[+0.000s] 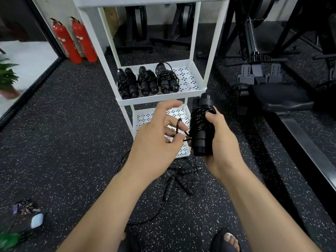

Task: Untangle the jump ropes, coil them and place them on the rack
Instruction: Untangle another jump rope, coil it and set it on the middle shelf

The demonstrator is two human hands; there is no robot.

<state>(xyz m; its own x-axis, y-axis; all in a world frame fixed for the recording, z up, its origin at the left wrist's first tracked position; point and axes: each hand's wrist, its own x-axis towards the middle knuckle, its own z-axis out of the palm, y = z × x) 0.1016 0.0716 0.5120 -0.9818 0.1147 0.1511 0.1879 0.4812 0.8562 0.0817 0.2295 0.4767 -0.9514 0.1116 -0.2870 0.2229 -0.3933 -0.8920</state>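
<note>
On the near floor: tangled jump ropes point(179, 180) lie loose, handles crossed, not yet sorted.
Right hand point(221, 140): clenched round a wound rope bundle point(201, 128), held upright, likely so the coils cannot slip.
Left hand point(156, 135): pinches the cord loop point(178, 124) just left of the bundle, apparently to tuck it.
Farther, on the rack point(163, 100): three finished coils point(147, 82) sit side by side at the left of the middle shelf, leaving room at right.

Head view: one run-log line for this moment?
right hand grips wrapped rope | left hand pinches its loose end | rack shelf: three coiled ropes | floor: tangled ropes
</note>
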